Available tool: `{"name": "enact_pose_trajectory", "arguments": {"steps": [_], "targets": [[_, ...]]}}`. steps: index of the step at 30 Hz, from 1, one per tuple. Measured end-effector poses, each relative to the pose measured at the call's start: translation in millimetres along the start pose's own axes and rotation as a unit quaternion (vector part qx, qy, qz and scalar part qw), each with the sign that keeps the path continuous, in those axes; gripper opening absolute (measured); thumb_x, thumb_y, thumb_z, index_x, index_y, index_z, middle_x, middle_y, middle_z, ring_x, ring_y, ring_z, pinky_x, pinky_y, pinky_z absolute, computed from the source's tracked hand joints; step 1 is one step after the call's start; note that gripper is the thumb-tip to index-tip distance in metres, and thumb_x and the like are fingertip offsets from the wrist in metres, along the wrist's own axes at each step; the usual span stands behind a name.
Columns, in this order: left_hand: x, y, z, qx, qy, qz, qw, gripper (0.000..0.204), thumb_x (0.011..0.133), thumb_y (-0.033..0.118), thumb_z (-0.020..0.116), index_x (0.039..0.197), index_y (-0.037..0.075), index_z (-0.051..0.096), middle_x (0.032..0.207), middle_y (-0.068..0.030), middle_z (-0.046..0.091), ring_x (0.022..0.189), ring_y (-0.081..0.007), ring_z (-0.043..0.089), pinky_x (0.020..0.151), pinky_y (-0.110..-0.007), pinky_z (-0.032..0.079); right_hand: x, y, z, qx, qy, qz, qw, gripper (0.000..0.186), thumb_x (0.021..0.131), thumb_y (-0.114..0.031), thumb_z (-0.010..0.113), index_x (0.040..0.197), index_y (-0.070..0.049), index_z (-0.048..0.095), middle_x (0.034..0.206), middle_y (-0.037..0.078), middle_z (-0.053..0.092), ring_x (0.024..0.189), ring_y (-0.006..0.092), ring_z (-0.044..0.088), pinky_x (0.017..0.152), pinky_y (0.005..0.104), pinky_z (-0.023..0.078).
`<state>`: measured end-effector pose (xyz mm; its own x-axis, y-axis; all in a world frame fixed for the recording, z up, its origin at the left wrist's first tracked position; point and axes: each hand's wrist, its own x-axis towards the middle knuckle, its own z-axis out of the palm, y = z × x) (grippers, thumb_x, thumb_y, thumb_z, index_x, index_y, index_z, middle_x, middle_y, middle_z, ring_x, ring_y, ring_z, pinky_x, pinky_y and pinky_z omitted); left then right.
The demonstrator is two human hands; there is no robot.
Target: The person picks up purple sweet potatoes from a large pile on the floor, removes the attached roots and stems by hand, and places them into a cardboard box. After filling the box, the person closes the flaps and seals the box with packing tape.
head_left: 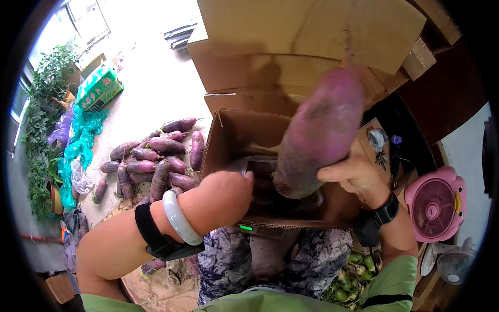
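Note:
My right hand (pixel 352 177) grips a large purple radish (pixel 319 135), raised over an open cardboard box (pixel 218 138) that sits between my legs. My left hand (pixel 226 192), with a pale bangle at the wrist, is curled at the box's left part beside a clear plastic bag (pixel 239 164); what it grips, if anything, is hidden by the hand. Inside the bag are dark shapes, apparently more radishes, partly hidden by the raised one. A small green-lit display (pixel 246 228) shows under the box's near edge.
A pile of purple radishes (pixel 156 145) lies on the floor to the left, near plants (pixel 39 125) and plastic bags (pixel 83 130). Cardboard sheets (pixel 244 67) stand behind the box. At the right are a pink fan (pixel 434 205) and green vegetables (pixel 345 281).

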<state>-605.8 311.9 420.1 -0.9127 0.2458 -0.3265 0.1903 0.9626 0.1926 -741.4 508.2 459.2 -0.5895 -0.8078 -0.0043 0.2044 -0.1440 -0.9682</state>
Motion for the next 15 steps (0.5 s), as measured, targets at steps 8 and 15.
{"name": "enact_pose_trajectory", "arguments": {"steps": [8, 15], "targets": [[6, -8, 2, -0.727, 0.093, -0.224, 0.642, 0.032, 0.092, 0.008, 0.045, 0.122, -0.005, 0.048, 0.093, -0.0053, 0.062, 0.087, -0.0129, 0.058, 0.077, -0.026, 0.047, 50, 58, -7, -0.166, -0.082, 0.071, 0.98, 0.096, 0.049, -0.01, 0.082, 0.131, -0.001, 0.031, 0.119, 0.008, 0.051, 0.111, 0.0183, 0.048, 0.096, 0.0312, 0.037], [-2, -7, 0, -0.721, 0.137, -0.213, 0.645, 0.04, 0.087, 0.002, 0.042, 0.127, -0.006, 0.043, 0.092, -0.0032, 0.059, 0.079, -0.0103, 0.053, 0.073, -0.023, 0.044, 57, 113, -20, -0.339, -0.17, 0.131, 0.916, 0.097, 0.042, -0.02, 0.084, 0.122, 0.005, 0.035, 0.108, 0.021, 0.056, 0.105, 0.0297, 0.055, 0.091, 0.0347, 0.043]]}}
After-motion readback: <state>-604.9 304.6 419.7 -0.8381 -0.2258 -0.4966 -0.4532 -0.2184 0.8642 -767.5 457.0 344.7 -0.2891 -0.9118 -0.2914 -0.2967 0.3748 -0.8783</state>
